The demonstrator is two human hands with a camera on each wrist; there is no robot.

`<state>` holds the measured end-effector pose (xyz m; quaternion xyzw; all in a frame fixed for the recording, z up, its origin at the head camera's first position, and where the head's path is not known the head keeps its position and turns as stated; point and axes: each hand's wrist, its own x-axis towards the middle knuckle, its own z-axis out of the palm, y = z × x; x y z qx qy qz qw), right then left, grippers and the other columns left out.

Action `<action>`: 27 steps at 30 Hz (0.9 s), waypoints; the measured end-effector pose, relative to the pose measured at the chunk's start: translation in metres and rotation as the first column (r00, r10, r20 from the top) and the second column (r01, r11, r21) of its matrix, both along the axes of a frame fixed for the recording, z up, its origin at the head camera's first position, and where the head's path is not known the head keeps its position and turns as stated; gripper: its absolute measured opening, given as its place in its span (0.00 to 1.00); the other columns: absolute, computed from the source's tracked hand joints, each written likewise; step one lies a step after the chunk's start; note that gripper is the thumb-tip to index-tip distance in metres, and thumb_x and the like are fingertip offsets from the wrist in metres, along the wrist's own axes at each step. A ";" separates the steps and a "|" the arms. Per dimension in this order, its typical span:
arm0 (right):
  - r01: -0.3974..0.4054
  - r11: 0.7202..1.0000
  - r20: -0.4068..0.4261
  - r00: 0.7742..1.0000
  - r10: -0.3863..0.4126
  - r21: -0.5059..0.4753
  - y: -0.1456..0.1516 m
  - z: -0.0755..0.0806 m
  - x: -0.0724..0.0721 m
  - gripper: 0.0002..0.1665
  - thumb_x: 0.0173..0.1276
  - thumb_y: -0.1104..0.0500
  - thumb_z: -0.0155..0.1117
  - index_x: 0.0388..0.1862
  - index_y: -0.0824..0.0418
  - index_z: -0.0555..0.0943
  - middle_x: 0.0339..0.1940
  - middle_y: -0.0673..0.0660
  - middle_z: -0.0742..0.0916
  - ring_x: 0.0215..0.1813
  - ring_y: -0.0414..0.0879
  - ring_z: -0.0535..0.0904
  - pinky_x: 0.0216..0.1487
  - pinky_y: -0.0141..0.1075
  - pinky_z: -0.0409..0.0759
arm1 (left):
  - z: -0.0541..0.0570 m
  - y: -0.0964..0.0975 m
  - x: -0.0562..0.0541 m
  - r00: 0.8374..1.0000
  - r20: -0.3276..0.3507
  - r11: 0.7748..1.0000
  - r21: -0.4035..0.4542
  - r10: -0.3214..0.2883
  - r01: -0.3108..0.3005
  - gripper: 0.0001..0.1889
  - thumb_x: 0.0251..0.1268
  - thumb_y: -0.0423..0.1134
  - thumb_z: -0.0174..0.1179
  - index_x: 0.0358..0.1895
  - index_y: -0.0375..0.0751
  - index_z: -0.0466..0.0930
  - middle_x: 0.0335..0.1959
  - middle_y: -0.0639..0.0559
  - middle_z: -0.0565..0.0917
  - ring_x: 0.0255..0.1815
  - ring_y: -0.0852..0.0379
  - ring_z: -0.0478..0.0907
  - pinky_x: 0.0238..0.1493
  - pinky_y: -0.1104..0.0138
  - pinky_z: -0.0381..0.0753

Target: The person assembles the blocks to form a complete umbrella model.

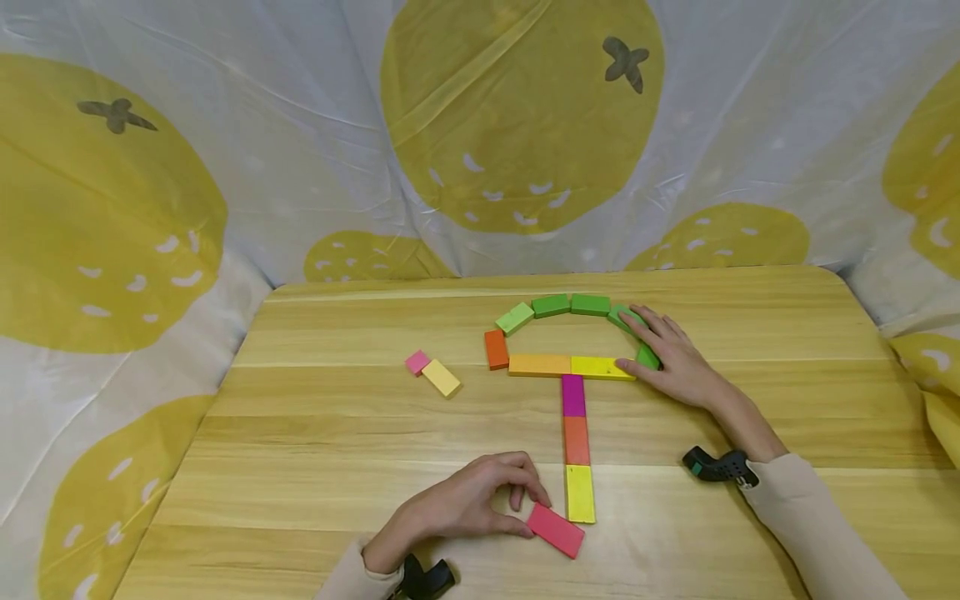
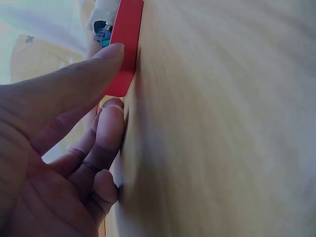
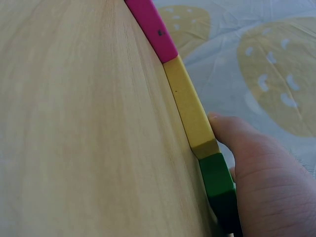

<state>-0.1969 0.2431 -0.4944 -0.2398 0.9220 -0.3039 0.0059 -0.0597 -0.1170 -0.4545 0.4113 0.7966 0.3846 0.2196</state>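
Observation:
My left hand (image 1: 480,496) pinches the near end of a pinkish-red block (image 1: 557,531) between thumb and fingers, low over the table. In the left wrist view the thumb presses on the side of that red block (image 2: 127,44). My right hand (image 1: 678,362) spreads over the right end of an arch, its fingertips on a green block (image 1: 625,318). Its thumb reaches the end of a yellow block (image 1: 596,367); another green block (image 1: 648,357) shows between thumb and fingers. Down from the bar runs a stem of magenta (image 1: 573,395), orange-red (image 1: 577,441) and yellow (image 1: 580,493) blocks.
A light orange block (image 1: 540,366) forms the bar's left half. An orange block (image 1: 496,349), a light green block (image 1: 515,319) and two green blocks (image 1: 551,306) continue the arch. Left of it lie a small pink block (image 1: 417,362) and a pale yellow block (image 1: 441,378).

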 end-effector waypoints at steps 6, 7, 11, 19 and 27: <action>-0.001 1.000 -0.007 1.000 0.001 0.000 0.001 -0.001 0.000 0.47 0.74 0.45 0.65 0.85 0.52 0.56 0.85 0.66 0.59 0.85 0.68 0.50 0.81 0.68 0.45 | 0.000 -0.002 -0.002 1.000 0.023 0.999 0.032 0.005 -0.005 0.18 0.58 0.40 0.77 0.51 0.45 0.87 0.47 0.56 0.84 0.37 0.69 0.76 0.46 0.78 0.80; -0.001 1.000 -0.007 1.000 0.001 0.000 0.001 -0.001 0.001 0.47 0.74 0.45 0.65 0.85 0.52 0.56 0.85 0.66 0.59 0.85 0.68 0.50 0.82 0.67 0.45 | 0.000 -0.002 -0.003 0.999 0.040 0.999 0.035 0.011 -0.012 0.18 0.58 0.39 0.77 0.52 0.45 0.87 0.48 0.55 0.84 0.37 0.69 0.76 0.46 0.78 0.80; 0.001 1.000 -0.002 1.000 -0.001 -0.001 0.000 -0.001 0.001 0.47 0.74 0.45 0.65 0.86 0.52 0.56 0.85 0.66 0.58 0.85 0.68 0.50 0.82 0.66 0.44 | 0.003 -0.008 -0.009 0.993 0.104 0.996 0.048 0.064 -0.069 0.18 0.60 0.38 0.76 0.53 0.44 0.86 0.49 0.53 0.84 0.38 0.65 0.78 0.43 0.75 0.81; 0.011 1.000 0.018 1.000 -0.011 0.003 0.000 -0.001 0.000 0.48 0.74 0.44 0.65 0.86 0.51 0.55 0.86 0.65 0.58 0.86 0.68 0.49 0.83 0.66 0.43 | 0.015 -0.037 -0.040 0.943 -0.096 0.945 0.116 0.318 -0.306 0.21 0.61 0.37 0.75 0.58 0.40 0.85 0.57 0.49 0.83 0.60 0.52 0.80 0.66 0.59 0.81; 0.004 1.000 0.016 1.000 -0.004 0.004 0.000 -0.001 0.000 0.47 0.75 0.44 0.64 0.86 0.52 0.55 0.85 0.66 0.58 0.86 0.68 0.49 0.82 0.67 0.43 | 0.015 -0.073 -0.082 0.846 -0.238 0.876 0.049 0.478 -0.481 0.26 0.60 0.31 0.74 0.64 0.34 0.81 0.69 0.39 0.77 0.73 0.38 0.72 0.74 0.42 0.71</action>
